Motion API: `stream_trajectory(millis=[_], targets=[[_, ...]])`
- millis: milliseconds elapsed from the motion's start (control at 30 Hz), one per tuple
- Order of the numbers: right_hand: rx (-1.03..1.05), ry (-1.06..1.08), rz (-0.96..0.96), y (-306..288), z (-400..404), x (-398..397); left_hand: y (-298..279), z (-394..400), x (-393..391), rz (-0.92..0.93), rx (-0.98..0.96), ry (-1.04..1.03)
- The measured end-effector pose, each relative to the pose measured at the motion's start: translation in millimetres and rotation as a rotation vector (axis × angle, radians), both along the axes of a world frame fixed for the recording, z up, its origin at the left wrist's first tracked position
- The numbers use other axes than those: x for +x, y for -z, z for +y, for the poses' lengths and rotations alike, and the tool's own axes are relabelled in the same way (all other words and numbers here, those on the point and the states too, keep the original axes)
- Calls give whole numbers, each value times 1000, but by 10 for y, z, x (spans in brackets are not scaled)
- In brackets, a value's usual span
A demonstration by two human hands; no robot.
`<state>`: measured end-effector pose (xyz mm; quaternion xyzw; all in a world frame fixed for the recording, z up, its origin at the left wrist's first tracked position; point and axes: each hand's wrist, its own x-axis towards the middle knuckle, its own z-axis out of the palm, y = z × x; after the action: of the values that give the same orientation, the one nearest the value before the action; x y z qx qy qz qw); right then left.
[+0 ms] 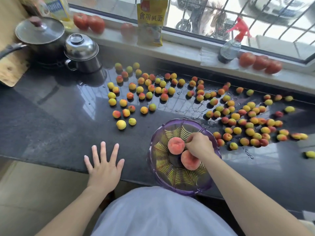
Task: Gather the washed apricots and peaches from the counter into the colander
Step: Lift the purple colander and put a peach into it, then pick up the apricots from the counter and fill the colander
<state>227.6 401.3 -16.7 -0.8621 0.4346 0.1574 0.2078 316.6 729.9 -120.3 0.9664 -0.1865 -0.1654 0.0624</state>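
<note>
We have two peaches in, apricots still spread across the desk.

On the dark glossy stone desk [51,106], our purple slotted plastic colander [183,180] overhangs the lower-centre edge and could tip. Our left hand [104,166] lies flat, fingers spread, holding nothing; our right hand [198,144] curls over the pink peaches [176,145]. Small yellow-red apricots [235,116] could roll on the wet top.

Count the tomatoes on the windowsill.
6, possibly more hidden. Two sit at the left beside the pot, one just left of the yellow bag, and three at the right past the spray bottle.
</note>
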Motion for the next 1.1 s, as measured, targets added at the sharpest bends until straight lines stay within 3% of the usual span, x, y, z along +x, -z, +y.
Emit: stream_trajectory(millis=[267, 467, 567, 633, 767, 933, 1033, 1100], targets=[[51, 68, -62, -18, -47, -118, -7, -3, 11, 22, 3, 7], [59, 211, -407, -154, -156, -581, -1, -7, 7, 34, 32, 18], [-93, 310, -625, -233, -152, -806, 9, -1, 17, 20, 61, 30], [-200, 313, -568, -197, -180, -931, 45, 20, 20, 9, 71, 37], [58, 346, -288, -69, -166, -994, 53, 28, 10, -6, 90, 50], [207, 419, -312, -18, 18, -836, -20, 20, -4, 12, 114, 33], [204, 402, -272, -47, -52, -647, -88, -14, -11, 44, 128, 33], [94, 305, -144, -139, -130, -536, -126, -36, 3, 51, 160, 50]])
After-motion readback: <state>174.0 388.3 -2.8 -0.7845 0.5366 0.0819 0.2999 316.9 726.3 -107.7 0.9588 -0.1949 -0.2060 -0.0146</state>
